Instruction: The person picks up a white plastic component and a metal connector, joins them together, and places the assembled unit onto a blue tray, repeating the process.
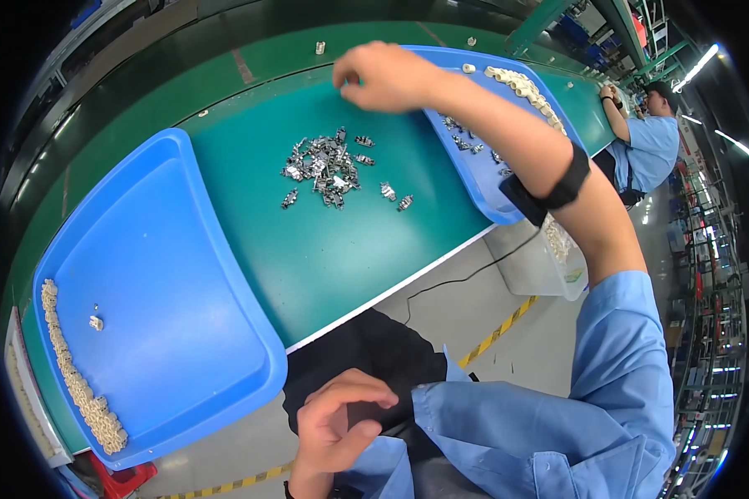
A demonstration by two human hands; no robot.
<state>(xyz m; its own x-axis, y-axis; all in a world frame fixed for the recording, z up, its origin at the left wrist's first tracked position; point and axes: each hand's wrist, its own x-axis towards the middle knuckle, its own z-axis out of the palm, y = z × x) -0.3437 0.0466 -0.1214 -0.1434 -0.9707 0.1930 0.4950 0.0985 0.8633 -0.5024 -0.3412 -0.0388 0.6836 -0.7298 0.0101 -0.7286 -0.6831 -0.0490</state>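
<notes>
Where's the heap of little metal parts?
In the head view, the heap of metal parts lies on the green tabletop between the left blue tray and the right blue tray, down-left from the right hand.

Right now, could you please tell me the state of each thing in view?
Right hand: fingers curled; whether it holds anything is unclear
Left hand: thumb and fingers apart, nothing visible in it
Metal parts: loosely heaped, a few lying apart
Left tray: holding cream parts along its left side
Right tray: holding both kinds of part
Clear bin: holding pale pieces
Ceiling light: lit
</notes>
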